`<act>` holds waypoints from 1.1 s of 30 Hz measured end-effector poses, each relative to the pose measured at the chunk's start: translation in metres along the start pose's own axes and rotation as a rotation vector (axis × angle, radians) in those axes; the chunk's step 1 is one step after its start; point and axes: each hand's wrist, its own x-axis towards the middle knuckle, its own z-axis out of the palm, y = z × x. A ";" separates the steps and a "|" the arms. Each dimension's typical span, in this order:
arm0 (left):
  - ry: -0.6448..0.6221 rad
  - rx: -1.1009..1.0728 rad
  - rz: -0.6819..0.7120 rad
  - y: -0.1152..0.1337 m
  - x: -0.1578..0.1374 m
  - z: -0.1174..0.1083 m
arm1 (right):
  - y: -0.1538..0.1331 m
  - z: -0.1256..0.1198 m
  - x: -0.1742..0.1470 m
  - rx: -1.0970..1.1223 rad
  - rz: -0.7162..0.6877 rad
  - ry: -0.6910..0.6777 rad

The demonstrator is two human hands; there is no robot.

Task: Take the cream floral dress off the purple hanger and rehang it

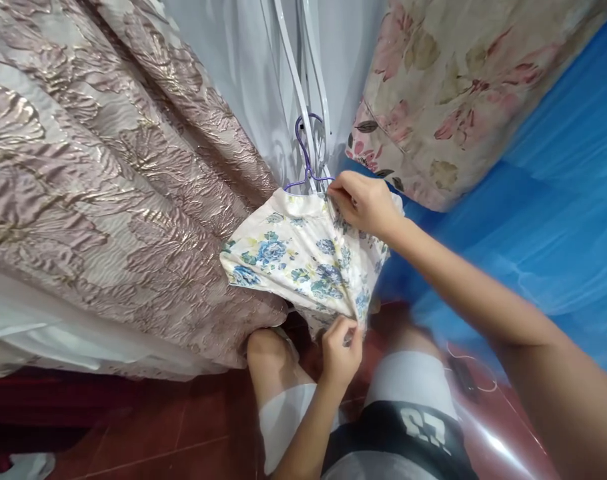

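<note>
A small white blouse point(293, 257) printed with blue roses hangs from a purple hanger point(306, 143) in front of me. My right hand point(366, 203) pinches the blouse at the neckline, close to the hanger's right arm. Lower down, my left hand point(342, 350) grips the front edge between thumb and fingers, and the cloth is drawn into folds between both hands. The hanger's hook is up among thin white metal bars point(296, 73). My fingers hide the exact spots they hold.
A heavy pink and gold brocade curtain point(133, 200) fills the left side. On the right hang a pink floral cloth point(448, 100) and sheer blue fabric point(543, 220). My knees are below, over a red tiled floor point(193, 433). A thin white cable point(483, 387) lies at the right.
</note>
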 end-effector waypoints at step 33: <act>0.490 0.553 0.358 0.005 0.268 -0.255 | -0.053 0.026 -0.095 0.219 -0.251 -0.345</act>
